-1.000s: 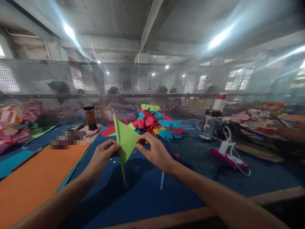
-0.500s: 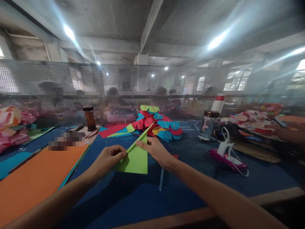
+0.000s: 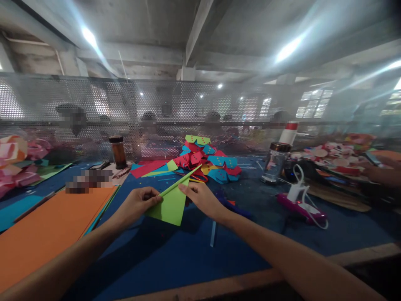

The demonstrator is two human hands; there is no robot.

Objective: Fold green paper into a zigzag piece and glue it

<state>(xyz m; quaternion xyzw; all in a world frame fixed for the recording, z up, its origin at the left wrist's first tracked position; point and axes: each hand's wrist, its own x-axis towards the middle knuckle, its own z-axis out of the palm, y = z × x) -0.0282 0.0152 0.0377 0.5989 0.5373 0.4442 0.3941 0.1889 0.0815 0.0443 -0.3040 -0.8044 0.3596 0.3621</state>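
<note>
A light green sheet of paper (image 3: 171, 209) is held up over the blue tabletop, its upper edge rolled into a thin slanting tube. My left hand (image 3: 142, 205) pinches the lower left end of that roll between thumb and fingers. On the other side, my right hand (image 3: 200, 196) grips the paper near its right edge, thumb in front and fingers partly hidden behind. Just beyond lies a heap of folded paper pieces (image 3: 196, 158) in red, blue, yellow and green with small dots. Beneath my right wrist rests a dark blue tool (image 3: 233, 205), partly covered, with a clear stick (image 3: 213, 234) by it.
Orange sheets (image 3: 62, 225) are stacked at left. A brown-filled jar (image 3: 118, 152) stands behind them. To the right are a clear jar (image 3: 275, 163) and a purple power strip (image 3: 300, 207) with white cables. Another person's hand (image 3: 384, 173) shows at far right.
The green paper has tilted, its lower corner swinging left, and its roll looks thicker. Both hands have shifted slightly, still gripping it. The view has moved a little.
</note>
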